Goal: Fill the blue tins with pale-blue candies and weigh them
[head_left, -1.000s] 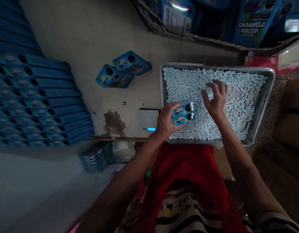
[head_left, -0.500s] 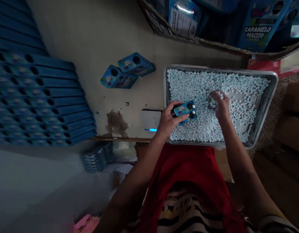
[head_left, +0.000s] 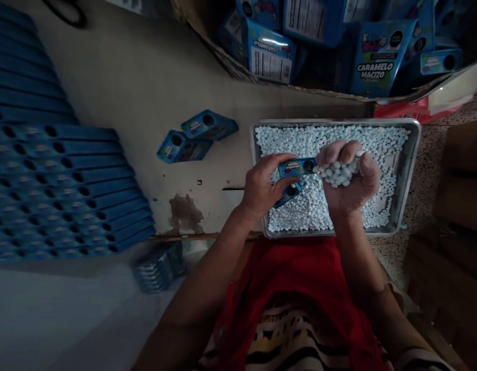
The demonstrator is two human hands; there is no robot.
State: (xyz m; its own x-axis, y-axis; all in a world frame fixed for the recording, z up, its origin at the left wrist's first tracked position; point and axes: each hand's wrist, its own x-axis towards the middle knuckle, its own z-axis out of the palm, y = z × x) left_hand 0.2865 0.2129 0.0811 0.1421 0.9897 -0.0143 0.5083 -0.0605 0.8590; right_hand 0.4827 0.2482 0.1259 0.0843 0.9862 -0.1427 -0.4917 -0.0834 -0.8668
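Observation:
My left hand (head_left: 265,180) is closed around two small blue candy boxes, an upper box (head_left: 294,167) and a lower box (head_left: 288,195), each with a round dark hole facing up. My right hand (head_left: 348,185) is cupped, palm up, around a heap of small pale blue and white candies (head_left: 341,172). Its fingertips are at the right end of the upper box, by the hole. Both hands are above a metal tray (head_left: 410,175) spread with loose candies of the same kind.
Two blue boxes (head_left: 197,136) stand on the table left of the tray. Further left rise rows of stacked blue boxes (head_left: 95,180). A cardboard carton (head_left: 238,72) of blue boxes stands behind the tray. Brown cartons (head_left: 460,206) are at the right.
My right hand has risen from the candies in the tray, turned palm up with a handful, and moved left to the boxes. The two held boxes have spread apart. The view has shifted.

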